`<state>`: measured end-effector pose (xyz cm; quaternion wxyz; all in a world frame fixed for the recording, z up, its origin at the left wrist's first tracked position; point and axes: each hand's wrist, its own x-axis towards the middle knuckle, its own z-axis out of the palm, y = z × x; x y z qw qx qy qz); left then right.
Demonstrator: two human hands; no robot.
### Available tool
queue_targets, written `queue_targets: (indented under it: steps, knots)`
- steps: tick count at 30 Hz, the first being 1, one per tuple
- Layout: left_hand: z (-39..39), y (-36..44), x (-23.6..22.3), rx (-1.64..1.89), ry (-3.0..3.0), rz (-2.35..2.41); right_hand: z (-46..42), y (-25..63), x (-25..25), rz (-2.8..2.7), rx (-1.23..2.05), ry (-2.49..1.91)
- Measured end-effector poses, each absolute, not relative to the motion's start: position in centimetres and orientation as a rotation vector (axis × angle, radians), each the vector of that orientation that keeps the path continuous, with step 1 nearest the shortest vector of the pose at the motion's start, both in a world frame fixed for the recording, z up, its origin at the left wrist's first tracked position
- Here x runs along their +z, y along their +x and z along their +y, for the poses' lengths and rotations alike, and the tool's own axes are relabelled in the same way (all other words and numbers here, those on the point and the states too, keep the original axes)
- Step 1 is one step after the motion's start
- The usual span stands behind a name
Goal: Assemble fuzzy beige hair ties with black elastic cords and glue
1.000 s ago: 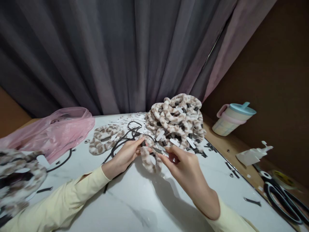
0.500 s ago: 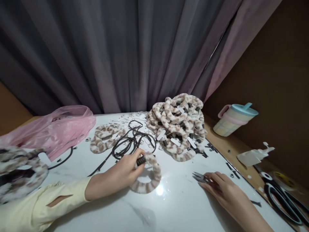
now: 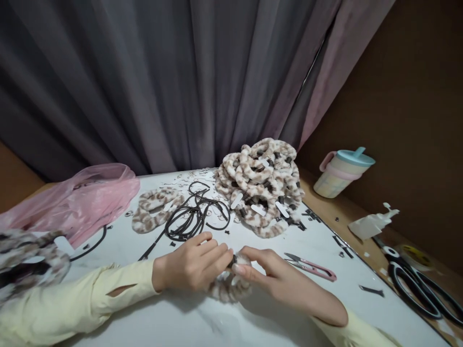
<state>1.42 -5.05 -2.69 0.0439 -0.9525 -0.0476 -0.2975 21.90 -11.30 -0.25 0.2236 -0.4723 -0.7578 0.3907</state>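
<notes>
Both hands meet at the front middle of the table over a brown-and-white fluffy ring (image 3: 231, 288) with a dark ribbed section. My left hand (image 3: 197, 264) is closed on the ring's dark part from the left, its fingers curled. From the right, my right hand (image 3: 269, 272) pinches the fluffy part beside it between thumb and fingers. The hands cover the upper half of the ring. Just right of my right hand lie pink-handled thread snips (image 3: 314, 269). Behind the hands is a tangle of black cord (image 3: 188, 219).
A heap of similar fluffy rings (image 3: 262, 185) with white tags stands at the back. More are at left, near a pink plastic bag (image 3: 97, 197). On the right ledge are a lidded cup (image 3: 340, 173), a small white bottle (image 3: 372, 222) and large scissors (image 3: 415, 289). Black scraps lie about.
My right hand has put down the snips on the table and moved left to grip the ring. My left hand still holds the ring, now slightly lower. The view has shifted slightly.
</notes>
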Motion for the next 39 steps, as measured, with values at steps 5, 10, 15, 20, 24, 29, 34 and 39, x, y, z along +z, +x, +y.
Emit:
queue_targets:
  steps: [5, 10, 15, 20, 24, 29, 34, 39]
  knots:
    - [-4.2, 1.3, -2.0, -0.791, -3.175, -0.114, -10.8, 22.3, -0.2, -1.933, 1.434, -1.157]
    - [-4.6, 1.9, -2.5, -1.054, -2.921, 0.081, -11.0, 21.5, -0.7, -1.897, 1.326, -1.122]
    - [-5.3, 2.0, -4.0, -1.172, -3.093, -0.184, -11.7, 20.5, -2.3, -1.992, 0.662, -1.142]
    - [-5.9, 2.6, -4.2, -1.49, -3.122, -0.223, -11.9, 20.0, -3.1, -2.085, 0.189, -1.046]
    - [-6.1, 2.9, -4.0, -1.593, -3.104, -0.338, -11.7, 20.4, -2.9, -2.215, -0.119, -0.95]
    - [-6.2, 2.8, -4.0, -1.556, -3.039, -0.451, -11.3, 21.3, -3.0, -2.27, -0.108, -0.926]
    - [-5.7, 2.4, -3.9, -1.415, -2.955, -0.275, -11.2, 21.9, -2.9, -2.143, 0.273, -1.014]
    - [-4.9, 2.0, -3.1, -1.184, -2.765, 0.029, -10.7, 22.7, -1.0, -2.109, 0.873, -0.993]
